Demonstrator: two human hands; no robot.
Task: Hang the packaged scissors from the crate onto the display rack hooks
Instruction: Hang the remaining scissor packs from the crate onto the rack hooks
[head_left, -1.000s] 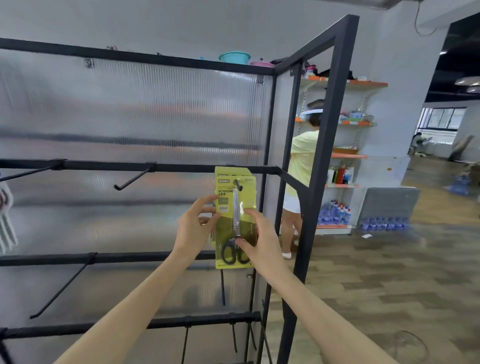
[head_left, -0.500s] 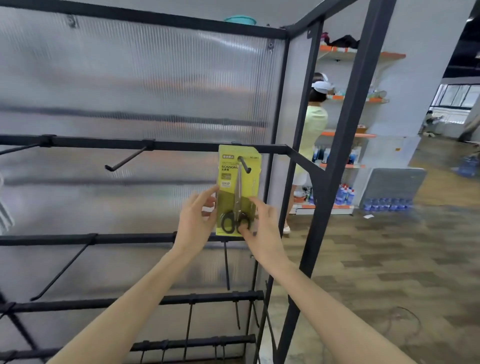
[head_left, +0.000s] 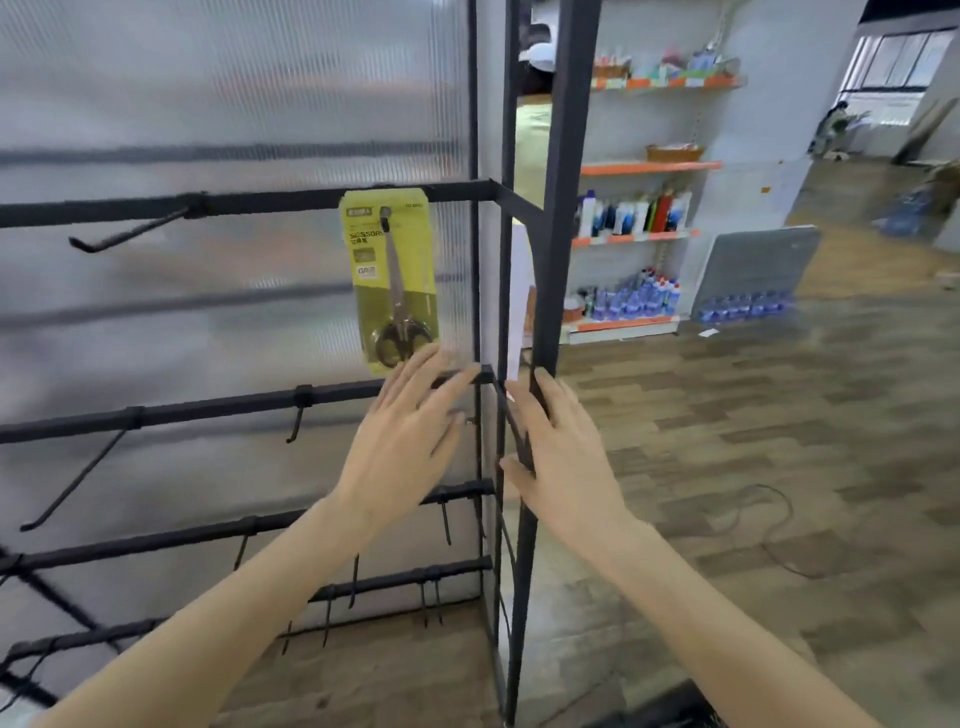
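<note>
The floor (head_left: 779, 441) is laid in brown wood-look planks, and a dark cable (head_left: 769, 525) loops across it to the right. At the back of the room a white wall carries orange-edged shelves (head_left: 649, 167). The upper shelf holds a shallow basket (head_left: 674, 152), the middle one a row of upright bottles (head_left: 636, 212), and the lowest a crowd of small blue-capped bottles (head_left: 636, 300). A grey board (head_left: 756, 265) leans against the wall beside them, with more small bottles (head_left: 743, 310) lined up on the floor at its foot. A person in a pale yellow top (head_left: 527, 150) stands behind the rack, mostly hidden by its posts.

The display rack (head_left: 563, 208) is a black metal frame backed by a ribbed translucent panel (head_left: 234, 93), with horizontal bars carrying black hooks (head_left: 130, 231) at several levels.

The packaged scissors (head_left: 392, 280), on a yellow-green card, hang from a hook on the upper bar near the rack's right corner, tilted slightly, with the handles at the bottom.

The left hand (head_left: 410, 431) is spread wide, fingers straight and holding nothing; its fingertips (head_left: 415, 364) reach just under the lower edge of the card, and whether they touch it I cannot tell. The right hand (head_left: 566, 457) is also spread, fingers straight, lying against the rack's front corner post and gripping nothing.
</note>
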